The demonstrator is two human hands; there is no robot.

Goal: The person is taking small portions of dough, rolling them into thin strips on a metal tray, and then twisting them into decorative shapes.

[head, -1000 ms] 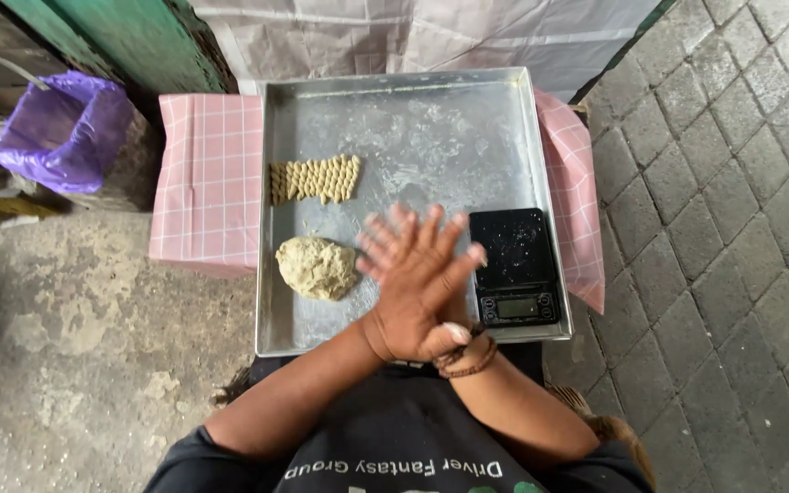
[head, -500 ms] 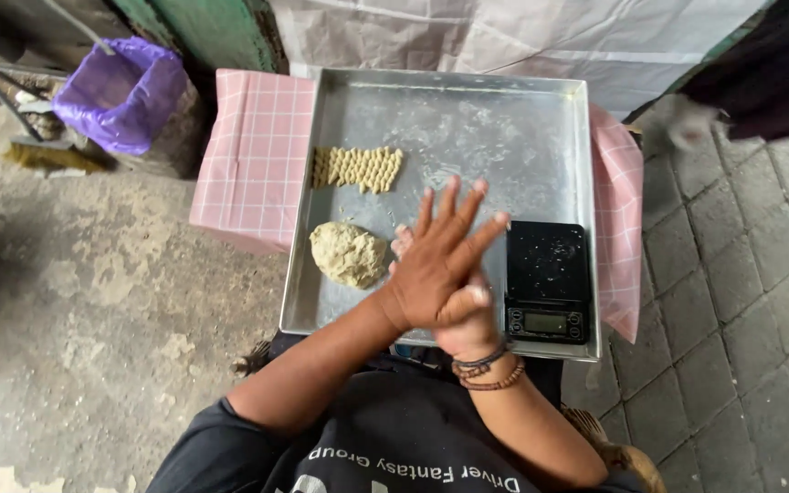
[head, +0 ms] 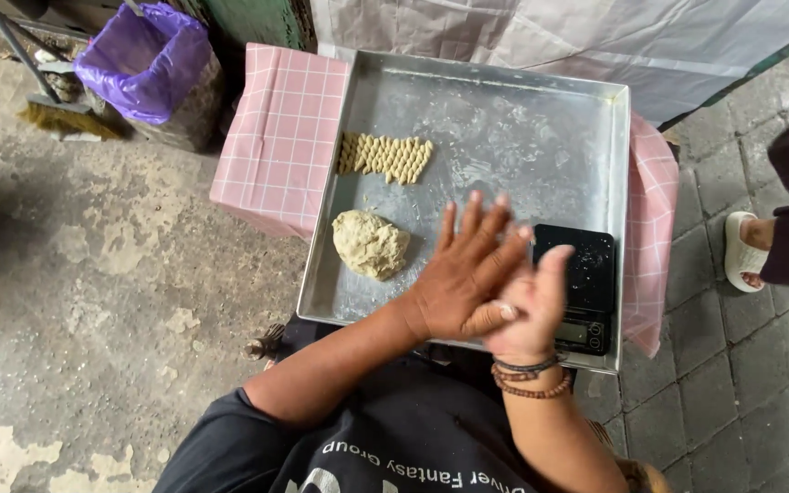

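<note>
Outdoor paving, pink-checked surface carrying metal tray. Left hand now slid forward across right hand, fingers straight and together, palms pressed, probably rolling a dough bit, hidden. Dough lump stays near tray's left edge.

Dough lump left of scale

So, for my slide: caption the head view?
Left hand pressed over right hand above a metal tray holding dough.

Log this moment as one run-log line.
left hand pressed flat over right hand | above silver metal tray | pale dough lump beside | black digital scale right
</note>
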